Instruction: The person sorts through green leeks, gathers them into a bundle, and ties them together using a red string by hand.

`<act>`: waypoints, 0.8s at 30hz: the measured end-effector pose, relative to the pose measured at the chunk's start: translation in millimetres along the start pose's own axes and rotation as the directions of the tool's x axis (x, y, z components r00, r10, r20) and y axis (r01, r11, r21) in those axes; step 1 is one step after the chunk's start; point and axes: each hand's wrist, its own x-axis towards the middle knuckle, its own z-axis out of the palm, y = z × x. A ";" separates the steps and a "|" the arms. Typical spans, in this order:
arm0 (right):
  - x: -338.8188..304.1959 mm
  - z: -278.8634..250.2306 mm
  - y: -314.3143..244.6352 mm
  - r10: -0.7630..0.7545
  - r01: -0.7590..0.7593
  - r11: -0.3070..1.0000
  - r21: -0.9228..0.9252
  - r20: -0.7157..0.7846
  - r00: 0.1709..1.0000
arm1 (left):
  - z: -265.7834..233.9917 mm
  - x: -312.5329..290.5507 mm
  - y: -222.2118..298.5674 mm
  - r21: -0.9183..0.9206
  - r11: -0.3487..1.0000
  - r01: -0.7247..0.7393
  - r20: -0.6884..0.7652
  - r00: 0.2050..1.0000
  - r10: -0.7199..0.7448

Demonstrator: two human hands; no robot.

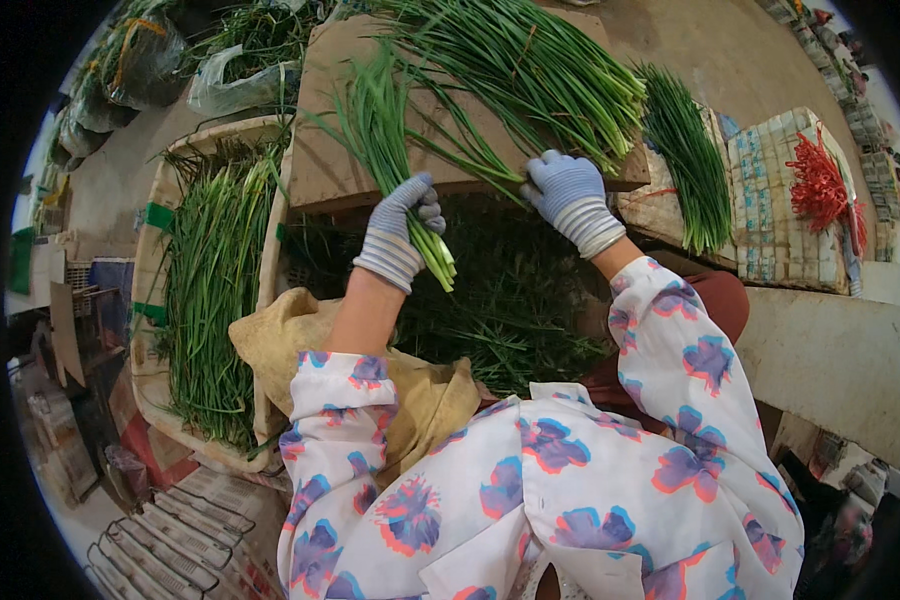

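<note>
Both my hands wear grey-blue striped knit gloves. My left hand (pixel 404 222) is closed round a small bunch of chives (pixel 375 130), their pale cut ends sticking out below the fist and the green leaves reaching up over the board. At the near edge of the brown board (pixel 335 185), my right hand (pixel 567 192) has its fingertips bent together on the stem ends of a few loose chives (pixel 470 165). A large pile of chives (pixel 530 70) lies across the board just beyond, with its pale stems toward the right.
To the left stands a long white crate (pixel 150 350) packed with chives. Loose green leaves (pixel 500 300) lie below the board. On the right, another chive bundle (pixel 685 160) and red ties (pixel 820 185) rest on woven-covered stacks. Plastic bags of greens (pixel 150 65) sit at the far left.
</note>
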 end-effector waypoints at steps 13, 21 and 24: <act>-58.8 -7.0 -60.8 0.007 -0.447 -0.170 0.878 0.454 0.891 | -1.7 -2.4 -24.4 0.294 0.956 -0.004 -0.037 0.999 0.015; -46.0 -0.5 -68.9 0.204 -0.306 -0.326 0.894 0.382 0.901 | 3.4 -2.6 -27.0 0.347 0.936 -0.064 -0.089 0.991 0.101; -57.8 -6.6 -75.7 0.181 -0.240 -0.542 0.805 0.391 0.902 | 3.5 -4.9 -17.1 0.286 0.954 -0.094 -0.148 0.979 0.141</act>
